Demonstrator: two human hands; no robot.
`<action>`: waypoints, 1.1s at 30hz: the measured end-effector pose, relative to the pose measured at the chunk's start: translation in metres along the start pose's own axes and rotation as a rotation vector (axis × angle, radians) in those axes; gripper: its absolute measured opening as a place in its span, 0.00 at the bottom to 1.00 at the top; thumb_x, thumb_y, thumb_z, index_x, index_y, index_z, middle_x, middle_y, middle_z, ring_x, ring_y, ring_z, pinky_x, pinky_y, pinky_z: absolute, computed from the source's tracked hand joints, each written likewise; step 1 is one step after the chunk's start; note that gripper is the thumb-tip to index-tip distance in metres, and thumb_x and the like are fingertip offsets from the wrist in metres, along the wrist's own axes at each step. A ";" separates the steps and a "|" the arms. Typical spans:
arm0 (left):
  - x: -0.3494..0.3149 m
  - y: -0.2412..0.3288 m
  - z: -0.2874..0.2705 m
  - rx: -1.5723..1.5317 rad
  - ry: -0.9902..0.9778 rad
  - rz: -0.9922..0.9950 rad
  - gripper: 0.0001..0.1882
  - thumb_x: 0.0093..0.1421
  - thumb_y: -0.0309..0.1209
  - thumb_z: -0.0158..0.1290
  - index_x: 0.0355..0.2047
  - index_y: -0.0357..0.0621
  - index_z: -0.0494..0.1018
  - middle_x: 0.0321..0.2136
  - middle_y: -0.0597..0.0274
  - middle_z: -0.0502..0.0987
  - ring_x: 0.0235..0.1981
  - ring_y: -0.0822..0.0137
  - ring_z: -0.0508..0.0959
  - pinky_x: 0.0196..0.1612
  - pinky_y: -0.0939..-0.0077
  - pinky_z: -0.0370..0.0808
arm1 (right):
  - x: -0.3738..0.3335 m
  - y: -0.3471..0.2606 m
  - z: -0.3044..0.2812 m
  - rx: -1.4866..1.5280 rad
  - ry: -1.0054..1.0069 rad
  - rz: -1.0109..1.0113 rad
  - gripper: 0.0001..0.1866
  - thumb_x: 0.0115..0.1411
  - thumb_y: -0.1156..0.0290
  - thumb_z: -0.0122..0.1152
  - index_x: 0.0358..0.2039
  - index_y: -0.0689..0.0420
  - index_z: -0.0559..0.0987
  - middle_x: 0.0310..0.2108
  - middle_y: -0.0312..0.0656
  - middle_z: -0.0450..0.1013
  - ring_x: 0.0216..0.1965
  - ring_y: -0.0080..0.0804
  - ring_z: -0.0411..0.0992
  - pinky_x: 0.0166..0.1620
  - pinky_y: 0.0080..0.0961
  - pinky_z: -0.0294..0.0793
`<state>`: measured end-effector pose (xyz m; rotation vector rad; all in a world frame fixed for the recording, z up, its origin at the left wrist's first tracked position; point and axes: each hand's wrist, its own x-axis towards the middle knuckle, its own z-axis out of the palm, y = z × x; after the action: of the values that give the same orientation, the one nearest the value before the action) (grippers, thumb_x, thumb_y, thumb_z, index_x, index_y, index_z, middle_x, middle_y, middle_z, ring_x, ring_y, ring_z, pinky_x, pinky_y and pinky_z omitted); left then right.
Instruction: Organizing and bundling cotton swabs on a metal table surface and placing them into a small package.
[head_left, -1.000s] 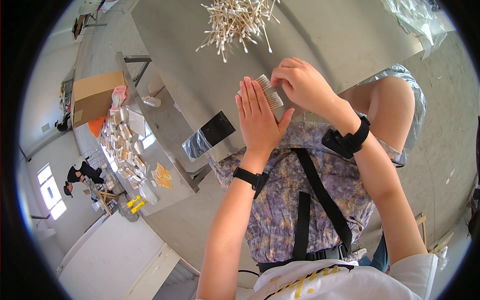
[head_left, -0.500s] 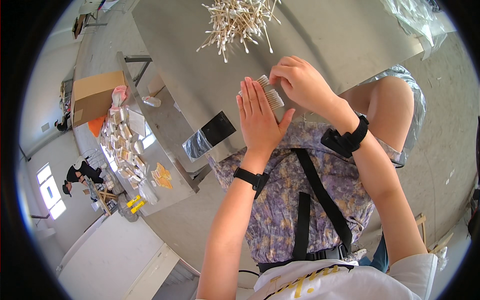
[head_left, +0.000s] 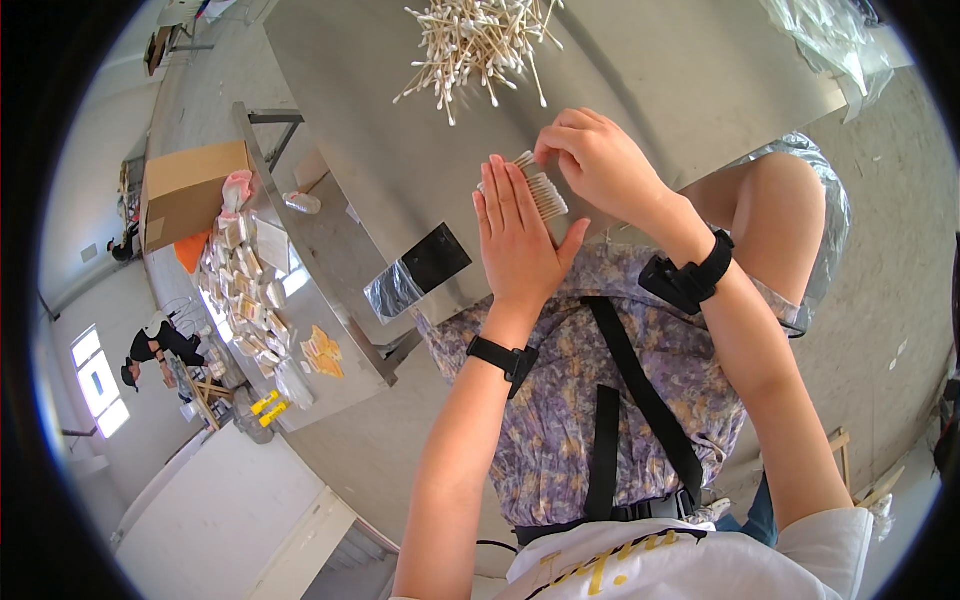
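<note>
My left hand (head_left: 518,235) lies flat, fingers straight and together, over a row of cotton swabs (head_left: 546,196) on the metal table. White swab heads show past its right side, between the fingers and the thumb, and a few more show beyond the fingertips. The hand hides the rest of the row. My right hand (head_left: 600,160) is bent into a pinch, its thumb and forefinger close to the swab heads at the row's far end. What the pinch holds is hidden by the fingers. A loose heap of cotton swabs (head_left: 480,45) lies farther away on the table.
A black and silver flat packet (head_left: 418,272) lies at the metal table's (head_left: 360,110) left edge. Clear plastic film (head_left: 835,45) covers its far right corner. On a second table at left are small packs (head_left: 245,290) and a cardboard box (head_left: 195,190). A person (head_left: 165,345) bends in the background.
My right hand has shifted slightly left and up along the swabs. The gap in the row beside my left fingers has closed. My left hand stays in place.
</note>
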<state>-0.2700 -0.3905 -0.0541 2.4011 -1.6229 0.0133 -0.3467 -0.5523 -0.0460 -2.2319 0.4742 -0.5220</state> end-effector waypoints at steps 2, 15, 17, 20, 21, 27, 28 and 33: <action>0.000 0.000 0.000 -0.001 0.002 -0.003 0.53 0.63 0.62 0.48 0.68 0.23 0.49 0.69 0.32 0.51 0.72 0.39 0.50 0.71 0.47 0.50 | 0.002 0.000 0.002 -0.001 0.061 0.003 0.08 0.52 0.83 0.54 0.29 0.57 0.80 0.33 0.39 0.75 0.39 0.40 0.72 0.45 0.35 0.74; -0.001 0.000 0.000 -0.066 -0.009 -0.026 0.52 0.62 0.60 0.51 0.69 0.25 0.50 0.70 0.32 0.51 0.73 0.39 0.49 0.71 0.44 0.48 | 0.017 0.002 0.017 -0.107 0.111 -0.129 0.03 0.52 0.75 0.63 0.28 0.52 0.81 0.32 0.35 0.74 0.40 0.36 0.72 0.49 0.33 0.72; -0.003 -0.001 -0.004 -0.102 0.000 -0.034 0.52 0.62 0.58 0.53 0.70 0.27 0.49 0.70 0.33 0.52 0.72 0.39 0.50 0.71 0.42 0.47 | 0.022 0.005 0.013 -0.214 0.245 -0.083 0.03 0.53 0.75 0.63 0.29 0.53 0.82 0.32 0.35 0.74 0.41 0.36 0.72 0.49 0.33 0.71; -0.006 0.002 -0.011 -0.189 0.007 -0.070 0.50 0.62 0.53 0.56 0.71 0.30 0.47 0.69 0.37 0.55 0.71 0.39 0.52 0.71 0.39 0.43 | 0.022 0.020 -0.007 -0.326 0.337 -0.001 0.05 0.53 0.76 0.64 0.31 0.52 0.81 0.34 0.35 0.73 0.42 0.37 0.72 0.49 0.34 0.71; -0.008 0.002 -0.014 -0.235 0.002 -0.097 0.50 0.62 0.50 0.58 0.71 0.32 0.47 0.68 0.38 0.58 0.71 0.40 0.54 0.71 0.38 0.41 | 0.022 0.018 -0.011 -0.331 0.335 -0.006 0.05 0.53 0.76 0.64 0.31 0.52 0.81 0.34 0.35 0.73 0.42 0.37 0.72 0.49 0.34 0.71; -0.023 -0.015 -0.036 -0.447 0.065 -0.224 0.46 0.65 0.47 0.55 0.71 0.32 0.47 0.65 0.43 0.63 0.69 0.44 0.59 0.71 0.36 0.41 | 0.008 -0.031 0.016 -0.263 0.279 0.002 0.16 0.58 0.72 0.61 0.48 0.55 0.79 0.50 0.42 0.72 0.57 0.42 0.69 0.59 0.40 0.67; -0.024 -0.012 -0.041 -0.550 0.101 -0.272 0.38 0.69 0.38 0.49 0.72 0.35 0.46 0.66 0.44 0.62 0.70 0.51 0.58 0.72 0.44 0.42 | 0.007 -0.037 0.025 -0.336 0.241 -0.024 0.19 0.59 0.72 0.60 0.52 0.57 0.76 0.55 0.44 0.70 0.62 0.43 0.64 0.64 0.42 0.62; -0.036 -0.016 -0.053 -0.993 0.361 -0.467 0.31 0.75 0.37 0.37 0.72 0.37 0.44 0.67 0.44 0.61 0.70 0.55 0.58 0.72 0.55 0.50 | 0.004 -0.034 0.057 -0.658 0.022 -0.121 0.28 0.61 0.70 0.54 0.62 0.62 0.69 0.68 0.46 0.61 0.73 0.42 0.51 0.73 0.46 0.49</action>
<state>-0.2621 -0.3409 -0.0109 1.7594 -0.6194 -0.3353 -0.3088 -0.4982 -0.0547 -2.8997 0.5857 -0.4999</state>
